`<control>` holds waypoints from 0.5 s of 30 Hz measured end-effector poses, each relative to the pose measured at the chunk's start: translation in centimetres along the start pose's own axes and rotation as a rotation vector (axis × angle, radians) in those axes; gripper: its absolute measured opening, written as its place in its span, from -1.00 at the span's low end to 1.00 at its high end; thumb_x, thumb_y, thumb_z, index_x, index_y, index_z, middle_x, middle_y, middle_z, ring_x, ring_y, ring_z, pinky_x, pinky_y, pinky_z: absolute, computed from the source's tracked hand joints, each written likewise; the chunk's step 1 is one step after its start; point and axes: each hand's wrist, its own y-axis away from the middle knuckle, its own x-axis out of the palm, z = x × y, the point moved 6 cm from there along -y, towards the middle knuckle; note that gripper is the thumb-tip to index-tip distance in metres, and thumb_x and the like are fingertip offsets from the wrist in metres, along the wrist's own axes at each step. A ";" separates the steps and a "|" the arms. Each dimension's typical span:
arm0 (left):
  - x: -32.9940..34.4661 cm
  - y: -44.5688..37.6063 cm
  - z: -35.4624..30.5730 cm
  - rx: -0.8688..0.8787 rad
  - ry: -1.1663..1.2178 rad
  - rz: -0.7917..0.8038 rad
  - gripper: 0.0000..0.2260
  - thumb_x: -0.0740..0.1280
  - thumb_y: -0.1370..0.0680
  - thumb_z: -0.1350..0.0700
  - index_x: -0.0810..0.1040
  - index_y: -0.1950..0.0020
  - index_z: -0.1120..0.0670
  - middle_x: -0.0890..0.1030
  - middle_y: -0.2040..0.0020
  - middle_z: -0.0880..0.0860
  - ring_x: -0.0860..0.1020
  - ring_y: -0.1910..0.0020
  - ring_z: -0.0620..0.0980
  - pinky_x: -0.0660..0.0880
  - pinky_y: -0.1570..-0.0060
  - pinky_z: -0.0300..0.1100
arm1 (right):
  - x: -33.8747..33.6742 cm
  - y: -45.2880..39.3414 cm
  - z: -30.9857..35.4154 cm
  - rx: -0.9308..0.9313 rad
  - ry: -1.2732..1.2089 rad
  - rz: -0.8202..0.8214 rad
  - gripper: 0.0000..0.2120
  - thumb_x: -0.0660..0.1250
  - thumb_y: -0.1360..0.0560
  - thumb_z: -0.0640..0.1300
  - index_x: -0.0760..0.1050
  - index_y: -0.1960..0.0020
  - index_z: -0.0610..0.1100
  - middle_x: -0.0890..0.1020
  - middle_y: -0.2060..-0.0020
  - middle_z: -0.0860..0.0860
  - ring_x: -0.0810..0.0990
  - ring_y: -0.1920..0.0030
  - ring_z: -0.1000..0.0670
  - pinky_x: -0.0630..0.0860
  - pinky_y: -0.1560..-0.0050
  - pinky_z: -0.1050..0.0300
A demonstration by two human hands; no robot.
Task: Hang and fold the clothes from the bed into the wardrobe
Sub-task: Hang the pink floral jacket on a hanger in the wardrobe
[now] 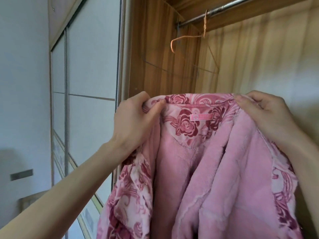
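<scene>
The left hand (133, 118) pinches the left shoulder of a pink fleece robe (198, 169), thumb on the near side and fingers curled over the collar edge. The right hand (265, 116) grips the opposite shoulder, fingers bunched into the fabric. Between them the robe is held up in the air in front of the open wardrobe (155, 49), its plush pink lining facing the person and its rose-patterned outer side showing at the collar and along both edges. A small pink label (201, 117) sits just below the collar, between the two hands. The rest of the robe hangs down out of view at the bottom.

Above and behind the robe, an orange wire hanger (188, 37) hangs from the metal rail (224, 8) inside the wardrobe, apart from the robe. A thinner grey wire hanger (179, 69) hangs just beside it. To the left stands a pale sliding door (91, 57) with panel lines.
</scene>
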 end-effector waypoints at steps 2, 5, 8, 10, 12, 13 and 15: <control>1.1 -0.4 -1.3 0.019 0.066 0.008 -0.57 0.42 -0.59 -0.14 0.41 0.29 0.11 0.41 0.42 -0.01 0.39 0.38 -0.04 0.38 0.33 0.03 | -1.6 -0.1 -0.8 0.007 0.019 -0.024 -0.38 0.39 -0.57 0.23 0.48 0.05 -0.39 0.44 0.24 -0.09 0.38 0.19 0.02 0.27 0.14 0.07; 2.3 -1.2 -3.1 0.045 0.094 0.008 -0.57 0.42 -0.58 -0.16 0.40 0.31 0.09 0.41 0.43 -0.04 0.39 0.39 -0.05 0.36 0.34 -0.03 | -4.0 -0.4 -1.5 0.014 0.057 -0.070 -0.38 0.38 -0.57 0.21 0.45 0.06 -0.42 0.40 0.24 -0.09 0.34 0.19 0.00 0.24 0.13 0.06; 3.7 -2.6 -3.5 0.052 0.129 0.012 -0.56 0.44 -0.59 -0.12 0.41 0.31 0.12 0.41 0.42 -0.05 0.36 0.40 -0.10 0.33 0.36 -0.06 | -5.1 -1.3 -2.0 0.012 0.053 -0.091 -0.25 0.37 -0.47 0.37 0.48 0.04 -0.40 0.43 0.22 -0.08 0.37 0.17 0.00 0.27 0.07 0.02; 4.7 -3.6 -3.1 0.054 0.150 0.039 -0.58 0.44 -0.60 -0.10 0.44 0.30 0.13 0.45 0.41 -0.02 0.38 0.40 -0.12 0.32 0.36 -0.11 | -5.1 -2.0 -2.6 0.020 0.068 -0.098 -0.13 0.36 -0.39 0.49 0.47 0.04 -0.41 0.43 0.23 -0.09 0.37 0.18 0.00 0.26 0.09 0.02; 6.0 -4.6 -2.1 0.045 0.181 0.086 -0.60 0.43 -0.61 -0.10 0.48 0.28 0.13 0.52 0.38 0.01 0.42 0.38 -0.11 0.37 0.35 -0.10 | -4.8 -2.8 -3.4 0.039 0.099 -0.077 -0.11 0.36 -0.37 0.53 0.48 0.06 -0.39 0.43 0.25 -0.09 0.38 0.19 0.01 0.27 0.11 0.02; 6.5 -5.0 -1.4 0.043 0.194 0.106 -0.60 0.43 -0.61 -0.11 0.50 0.27 0.14 0.55 0.36 0.03 0.44 0.37 -0.10 0.40 0.33 -0.07 | -4.6 -3.1 -3.9 0.047 0.124 -0.062 -0.19 0.38 -0.42 0.47 0.50 0.07 -0.36 0.44 0.26 -0.09 0.39 0.20 0.01 0.27 0.11 0.03; 7.6 -5.9 0.2 0.041 0.226 0.127 -0.60 0.42 -0.61 -0.12 0.52 0.26 0.14 0.57 0.34 0.09 0.47 0.35 -0.06 0.46 0.30 0.06 | -4.0 -3.7 -4.6 0.057 0.199 -0.037 -0.45 0.39 -0.55 0.26 0.54 0.12 -0.28 0.45 0.28 -0.10 0.40 0.21 0.01 0.27 0.13 0.04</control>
